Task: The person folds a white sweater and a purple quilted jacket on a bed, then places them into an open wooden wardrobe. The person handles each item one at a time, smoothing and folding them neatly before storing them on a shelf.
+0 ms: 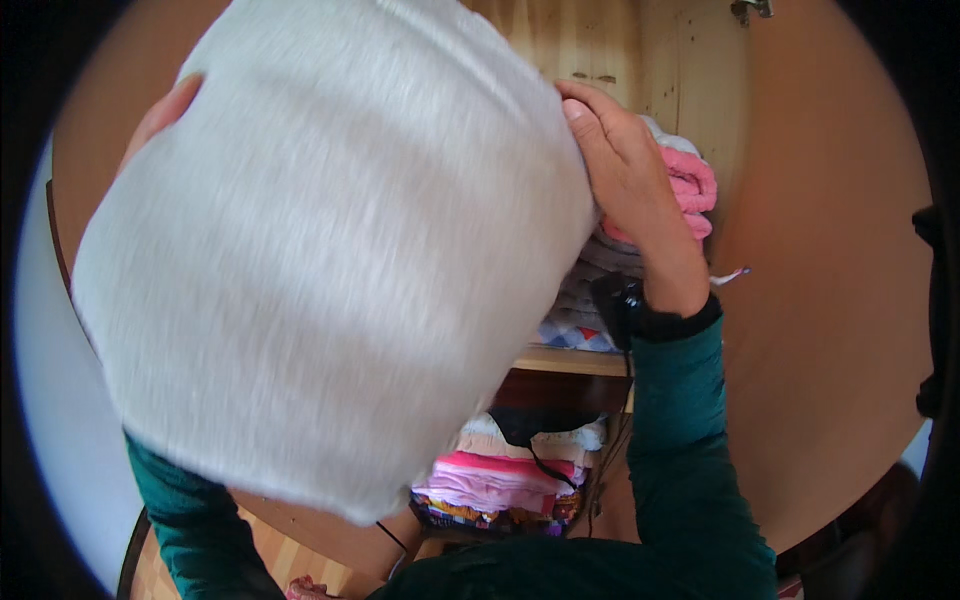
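A large white fleecy textile (337, 262), which looks folded, fills the left and middle of the view and is slightly blurred. My left hand (163, 114) grips its left edge; only part of the thumb side shows, the rest being hidden behind the cloth. At the upper right edge, my right hand (619, 154) holds the same cloth, thumb in front. Just behind my right hand, a stack of folded pink fleece (688, 180) and grey fleece (581, 289) stands on a wooden shelf (570, 361).
A brown cabinet door (825, 285) stands on the right, with a metal hinge (752, 9) at its top. Below the shelf lies another stack of folded textiles (495, 480), pink and patterned. A black strap or cord (551, 469) hangs before it. Wooden flooring (262, 547) shows at lower left.
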`<state>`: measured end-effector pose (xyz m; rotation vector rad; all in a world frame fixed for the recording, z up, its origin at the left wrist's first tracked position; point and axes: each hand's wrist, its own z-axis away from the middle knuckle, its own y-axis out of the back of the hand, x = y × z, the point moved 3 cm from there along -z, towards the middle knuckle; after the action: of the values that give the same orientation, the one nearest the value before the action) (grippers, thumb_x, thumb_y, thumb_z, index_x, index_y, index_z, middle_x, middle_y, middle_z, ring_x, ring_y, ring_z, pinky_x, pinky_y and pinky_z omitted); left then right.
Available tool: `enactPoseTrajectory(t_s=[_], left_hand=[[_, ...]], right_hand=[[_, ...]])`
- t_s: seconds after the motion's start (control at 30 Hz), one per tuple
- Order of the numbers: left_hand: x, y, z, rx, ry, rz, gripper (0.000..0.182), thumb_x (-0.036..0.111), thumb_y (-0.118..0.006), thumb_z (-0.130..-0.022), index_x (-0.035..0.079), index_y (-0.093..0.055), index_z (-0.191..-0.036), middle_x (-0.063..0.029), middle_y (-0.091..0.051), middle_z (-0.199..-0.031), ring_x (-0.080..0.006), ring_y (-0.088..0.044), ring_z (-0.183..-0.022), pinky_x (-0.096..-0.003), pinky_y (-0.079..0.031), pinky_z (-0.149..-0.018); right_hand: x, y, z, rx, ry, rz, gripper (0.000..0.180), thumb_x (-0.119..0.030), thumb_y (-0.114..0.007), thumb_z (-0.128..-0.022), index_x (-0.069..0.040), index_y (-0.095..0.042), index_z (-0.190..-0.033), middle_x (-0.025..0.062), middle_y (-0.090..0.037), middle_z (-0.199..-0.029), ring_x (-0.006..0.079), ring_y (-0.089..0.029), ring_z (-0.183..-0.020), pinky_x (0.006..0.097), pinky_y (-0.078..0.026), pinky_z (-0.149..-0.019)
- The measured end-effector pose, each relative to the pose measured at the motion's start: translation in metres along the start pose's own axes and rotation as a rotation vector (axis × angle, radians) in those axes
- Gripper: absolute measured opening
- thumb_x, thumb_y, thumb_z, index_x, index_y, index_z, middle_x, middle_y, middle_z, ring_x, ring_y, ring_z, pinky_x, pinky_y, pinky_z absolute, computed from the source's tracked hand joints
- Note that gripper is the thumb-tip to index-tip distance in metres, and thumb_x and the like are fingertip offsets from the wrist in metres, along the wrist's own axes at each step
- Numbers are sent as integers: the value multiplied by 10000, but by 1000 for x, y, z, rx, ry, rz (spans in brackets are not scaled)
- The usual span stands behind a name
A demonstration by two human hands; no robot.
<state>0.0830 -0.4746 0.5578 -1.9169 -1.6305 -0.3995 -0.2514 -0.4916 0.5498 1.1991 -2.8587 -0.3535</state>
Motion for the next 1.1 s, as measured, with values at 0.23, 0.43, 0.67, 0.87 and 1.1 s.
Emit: enactPoseTrajectory(t_s=[0.23,0.43,0.67,0.87,1.1], left_hand=[[-42,-55,-63,-271,-234,455,452,344,-626,-874,64,-577,-1225,-160,-626,-1133,-250,-635,-980,-361,-555,-814],[-81,-127,-124,-290,74,859,435,291,-614,-860,5,-570,-1185,-145,-649,-1074,-283,-634,-951,-377,-533,-860],[-142,-219,-184,-447,182,1083,501,376,-627,-809,60,-563,-1192,-130,-649,-1068,-287,-629,-966,-422,-511,-883],[-237,-210,-179,-668,438,887,326,241,-571,-874,-3,-617,-1085,-158,-670,-995,-288,-669,-873,-408,-560,-806],[-255,-155,-140,-581,608,684,399,275,-589,-879,-8,-584,-1160,-171,-656,-1083,-267,-660,-960,-393,-551,-850]], right_hand=[[82,18,-58,-327,-166,586,322,-237,-499,-903,-9,-631,-1088,265,-619,-1052,409,-579,-1012,435,-452,-890],[117,3,-18,-781,-316,754,552,-490,-506,-882,-72,-575,-1235,227,-625,-1117,366,-592,-1052,429,-451,-904],[109,-31,-12,-639,-1,1180,731,-402,-674,-718,-78,-461,-1338,212,-466,-1341,406,-424,-1240,465,-314,-1053],[137,-35,8,-711,92,877,743,-244,-726,-674,-66,-444,-1337,213,-447,-1366,387,-379,-1291,423,-262,-1109],[121,-20,-12,-1014,-254,857,611,-357,-733,-651,-100,-605,-1190,180,-617,-1173,333,-588,-1068,366,-447,-927]])
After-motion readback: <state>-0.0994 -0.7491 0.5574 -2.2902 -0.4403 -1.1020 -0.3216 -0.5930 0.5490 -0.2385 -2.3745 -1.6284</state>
